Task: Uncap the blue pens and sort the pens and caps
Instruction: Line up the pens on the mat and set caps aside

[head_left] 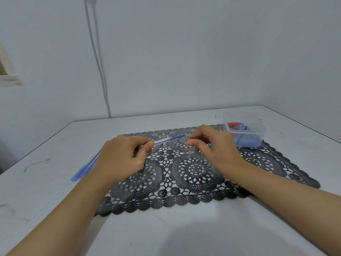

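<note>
The left hand (120, 156) fingers grip an uncapped blue pen (168, 139). The right hand (212, 145) fingers pinch its blue cap (208, 144), just right of the pen, over the black mat (184, 182).

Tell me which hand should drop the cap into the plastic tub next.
Right, probably. The right hand seems to pinch the cap and is nearer the plastic tub; the left hand holds the pen.

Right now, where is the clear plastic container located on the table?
In the head view, the clear plastic container sits at the far right, on the far right corner of the black lace mat, just beyond the right hand.
</note>
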Action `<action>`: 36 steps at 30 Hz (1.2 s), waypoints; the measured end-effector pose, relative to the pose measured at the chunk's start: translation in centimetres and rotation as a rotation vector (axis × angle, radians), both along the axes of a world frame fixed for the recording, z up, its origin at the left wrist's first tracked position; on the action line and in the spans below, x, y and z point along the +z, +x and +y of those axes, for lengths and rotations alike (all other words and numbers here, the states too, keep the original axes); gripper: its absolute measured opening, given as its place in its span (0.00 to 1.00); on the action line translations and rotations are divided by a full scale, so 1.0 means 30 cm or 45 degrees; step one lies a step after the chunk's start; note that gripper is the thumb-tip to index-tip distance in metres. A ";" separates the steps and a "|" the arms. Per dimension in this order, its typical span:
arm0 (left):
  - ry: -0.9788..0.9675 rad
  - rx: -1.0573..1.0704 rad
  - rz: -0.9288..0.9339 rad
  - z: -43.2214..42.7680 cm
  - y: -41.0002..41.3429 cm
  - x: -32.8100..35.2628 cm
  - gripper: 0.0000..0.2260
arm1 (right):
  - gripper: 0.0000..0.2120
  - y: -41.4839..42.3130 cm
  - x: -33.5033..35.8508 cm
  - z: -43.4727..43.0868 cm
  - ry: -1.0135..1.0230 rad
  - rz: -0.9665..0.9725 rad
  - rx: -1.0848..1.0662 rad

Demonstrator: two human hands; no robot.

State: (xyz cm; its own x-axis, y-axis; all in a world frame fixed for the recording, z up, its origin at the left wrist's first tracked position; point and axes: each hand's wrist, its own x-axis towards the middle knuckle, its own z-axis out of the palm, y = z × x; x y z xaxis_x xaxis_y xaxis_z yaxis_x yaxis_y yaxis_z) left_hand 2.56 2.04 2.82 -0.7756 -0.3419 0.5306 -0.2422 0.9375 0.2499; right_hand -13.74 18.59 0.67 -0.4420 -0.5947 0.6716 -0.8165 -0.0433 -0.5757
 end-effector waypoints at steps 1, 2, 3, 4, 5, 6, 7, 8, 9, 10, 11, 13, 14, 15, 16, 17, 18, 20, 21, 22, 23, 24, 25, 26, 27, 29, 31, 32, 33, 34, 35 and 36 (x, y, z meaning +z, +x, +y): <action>-0.001 -0.002 0.000 -0.002 0.000 -0.002 0.18 | 0.03 -0.002 -0.002 -0.003 0.011 0.017 0.002; 0.000 -0.007 -0.003 -0.005 -0.001 -0.005 0.18 | 0.03 -0.004 -0.004 -0.006 0.029 0.054 0.002; -0.001 -0.014 -0.007 -0.007 -0.002 -0.007 0.18 | 0.04 -0.008 -0.006 -0.009 0.053 0.089 -0.001; 0.000 -0.023 -0.009 -0.009 -0.003 -0.009 0.18 | 0.04 -0.010 -0.008 -0.011 0.087 0.109 -0.003; 0.000 -0.033 -0.008 -0.011 -0.004 -0.011 0.18 | 0.05 -0.011 -0.007 -0.012 0.122 0.122 0.001; 0.001 -0.042 -0.005 -0.013 -0.005 -0.013 0.19 | 0.05 -0.013 -0.008 -0.013 0.158 0.147 0.012; -0.001 -0.048 -0.001 -0.014 -0.006 -0.015 0.19 | 0.06 -0.014 -0.009 -0.014 0.197 0.185 0.026; -0.004 -0.050 0.003 -0.015 -0.006 -0.016 0.20 | 0.06 -0.014 -0.011 -0.016 0.247 0.231 0.037; -0.008 -0.046 0.005 -0.015 -0.006 -0.018 0.20 | 0.07 -0.012 -0.014 -0.019 0.305 0.275 0.041; -0.008 -0.041 0.002 -0.016 -0.007 -0.019 0.19 | 0.09 -0.010 -0.018 -0.023 0.364 0.306 0.038; -0.007 -0.036 -0.004 -0.016 -0.008 -0.020 0.18 | 0.10 -0.007 -0.021 -0.026 0.426 0.314 0.030; -0.002 -0.042 -0.019 -0.015 -0.010 -0.020 0.16 | 0.12 -0.005 -0.024 -0.031 0.542 0.304 0.025; -0.001 -0.047 -0.028 -0.014 -0.010 -0.020 0.15 | 0.12 -0.005 -0.024 -0.032 0.601 0.314 0.024; -0.001 -0.050 -0.038 -0.013 -0.010 -0.020 0.14 | 0.12 -0.006 -0.021 -0.032 0.670 0.328 0.023; -0.003 -0.050 -0.044 -0.012 -0.010 -0.020 0.13 | 0.13 -0.006 -0.018 -0.033 0.733 0.335 0.022; -0.005 -0.049 -0.049 -0.010 -0.009 -0.019 0.13 | 0.13 -0.007 -0.015 -0.031 0.785 0.322 0.020; -0.008 -0.047 -0.051 -0.009 -0.009 -0.019 0.13 | 0.13 -0.008 -0.012 -0.030 0.811 0.283 0.018; -0.012 -0.047 -0.049 -0.009 -0.009 -0.020 0.13 | 0.09 -0.010 -0.008 -0.025 0.775 0.154 0.025; -0.015 -0.047 -0.048 -0.010 -0.009 -0.020 0.14 | 0.08 -0.010 -0.009 -0.024 0.753 0.112 0.025; -0.018 -0.047 -0.047 -0.010 -0.010 -0.020 0.14 | 0.08 -0.011 -0.011 -0.024 0.745 0.094 0.022; -0.020 -0.047 -0.046 -0.011 -0.010 -0.020 0.14 | 0.08 -0.013 -0.015 -0.024 0.745 0.084 0.021; -0.022 -0.048 -0.044 -0.012 -0.011 -0.021 0.13 | 0.09 -0.015 -0.018 -0.025 0.741 0.074 0.024; -0.023 -0.048 -0.042 -0.012 -0.010 -0.021 0.14 | 0.09 -0.017 -0.020 -0.026 0.737 0.064 0.028; -0.027 -0.050 -0.039 -0.013 -0.011 -0.022 0.14 | 0.09 -0.019 -0.022 -0.025 0.733 0.055 0.034; -0.033 -0.052 -0.035 -0.014 -0.011 -0.023 0.14 | 0.09 -0.021 -0.023 -0.024 0.732 0.044 0.042; -0.042 -0.054 -0.030 -0.015 -0.011 -0.023 0.15 | 0.08 -0.022 -0.022 -0.020 0.737 0.051 0.059; -0.045 -0.053 -0.027 -0.016 -0.011 -0.023 0.15 | 0.07 -0.023 -0.022 -0.018 0.736 0.078 0.053; -0.045 -0.053 -0.027 -0.017 -0.011 -0.023 0.15 | 0.09 -0.023 -0.023 -0.018 0.716 0.081 0.036; -0.046 -0.055 -0.028 -0.017 -0.011 -0.022 0.15 | 0.11 -0.023 -0.024 -0.017 0.674 0.074 0.017; -0.047 -0.057 -0.029 -0.017 -0.011 -0.022 0.16 | 0.13 -0.024 -0.026 -0.016 0.613 0.069 -0.009; -0.049 -0.058 -0.031 -0.017 -0.011 -0.022 0.16 | 0.14 -0.025 -0.027 -0.014 0.546 0.076 -0.041; -0.050 -0.058 -0.031 -0.018 -0.011 -0.022 0.16 | 0.13 -0.025 -0.025 -0.011 0.471 0.089 -0.075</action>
State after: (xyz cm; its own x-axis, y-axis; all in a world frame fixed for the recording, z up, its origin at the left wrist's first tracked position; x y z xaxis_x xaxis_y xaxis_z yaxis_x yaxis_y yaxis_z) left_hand 2.22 1.51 2.16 -0.8028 -0.2852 0.5236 -0.2045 0.9566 0.2076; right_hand -14.50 18.25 -0.10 -0.4433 -0.7776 0.4459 -0.8493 0.2051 -0.4865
